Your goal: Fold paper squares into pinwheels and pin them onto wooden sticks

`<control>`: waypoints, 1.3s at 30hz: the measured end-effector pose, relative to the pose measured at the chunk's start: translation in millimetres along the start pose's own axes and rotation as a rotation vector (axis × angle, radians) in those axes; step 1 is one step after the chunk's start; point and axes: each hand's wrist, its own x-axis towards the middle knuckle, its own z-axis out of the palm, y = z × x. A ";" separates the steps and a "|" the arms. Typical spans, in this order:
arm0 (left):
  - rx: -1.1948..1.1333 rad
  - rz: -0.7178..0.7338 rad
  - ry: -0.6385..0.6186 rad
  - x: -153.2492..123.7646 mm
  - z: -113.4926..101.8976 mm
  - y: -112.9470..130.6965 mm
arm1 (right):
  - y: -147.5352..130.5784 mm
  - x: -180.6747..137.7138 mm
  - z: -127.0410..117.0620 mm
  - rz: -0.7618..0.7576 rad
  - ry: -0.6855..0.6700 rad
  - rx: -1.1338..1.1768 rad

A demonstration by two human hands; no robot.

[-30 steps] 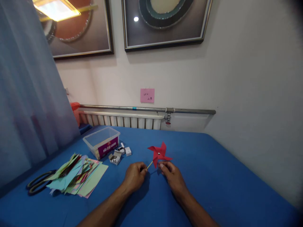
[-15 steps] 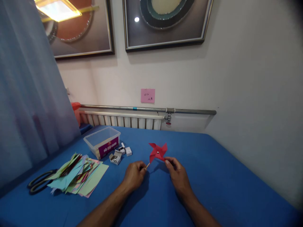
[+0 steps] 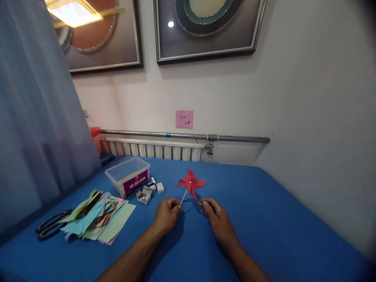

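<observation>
A red paper pinwheel (image 3: 190, 182) with a silver pin at its centre stands tilted on a thin wooden stick (image 3: 183, 196). My left hand (image 3: 167, 214) pinches the lower part of that stick between thumb and fingers. Just below and right of the blades is my right hand (image 3: 216, 219), apart from the paper. Its fingers are loosely curved, the thumb near the fingertips, and nothing shows between them. The lower end of the stick is hidden in my left hand.
On the blue table (image 3: 264, 219), a clear plastic tub (image 3: 129, 176) holds sticks. Beside it are small white boxes (image 3: 143, 195), one open with shiny pins. Coloured paper sheets (image 3: 100, 219) lie at left, partly over black-handled scissors (image 3: 53, 225). A radiator (image 3: 152, 150) runs along the wall.
My right hand has let go of the pinwheel's blade and moved slightly away. The pinwheel has turned and shifted up and left, with more of its stick showing.
</observation>
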 end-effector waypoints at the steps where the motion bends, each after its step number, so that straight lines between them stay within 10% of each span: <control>1: -0.052 -0.021 0.005 1.2 1.1 -1.4 | 1.5 1.0 -0.4 0.014 0.001 0.009; 39: -0.276 0.022 -0.148 -28.4 30.0 18.0 | -4.7 -23.4 23.7 -0.053 -0.063 -0.054</control>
